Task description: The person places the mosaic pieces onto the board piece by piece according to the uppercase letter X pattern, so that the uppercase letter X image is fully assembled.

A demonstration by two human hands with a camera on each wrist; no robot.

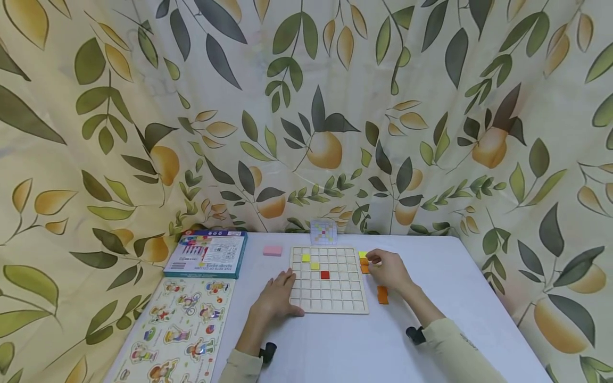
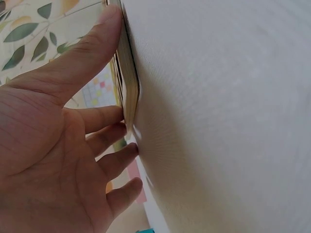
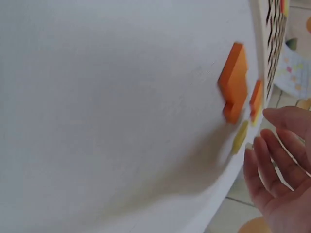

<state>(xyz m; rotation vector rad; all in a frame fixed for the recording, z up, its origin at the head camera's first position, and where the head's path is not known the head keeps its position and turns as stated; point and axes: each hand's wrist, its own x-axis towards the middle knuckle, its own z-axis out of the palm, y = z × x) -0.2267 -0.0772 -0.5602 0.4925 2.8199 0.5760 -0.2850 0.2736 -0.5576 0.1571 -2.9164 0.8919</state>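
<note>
A square wooden grid board [image 1: 342, 300] lies on the table, with two yellow tiles [image 1: 305, 258] and one red tile [image 1: 325, 275] in its cells. My left hand [image 1: 276, 298] rests at the board's left side, thumb along the near corner and fingers fairly straight against the edge. Beyond the board's right edge, my right hand [image 1: 389, 268] hovers by orange tiles [image 1: 365, 269] and a yellow tile [image 1: 362, 254]. In the right wrist view its fingers [image 3: 265, 167] are loosely bent, and nothing shows between them and the thumb. More orange pieces [image 1: 382, 295] lie nearer me.
A small pattern card [image 1: 323, 232] stands behind the board. To the left are a pink block [image 1: 272, 250], a boxed set [image 1: 206, 254] and a sheet of cartoon figures [image 1: 174, 330]. Leaf-patterned cloth [image 1: 306, 133] hangs around the white table [image 1: 335, 351].
</note>
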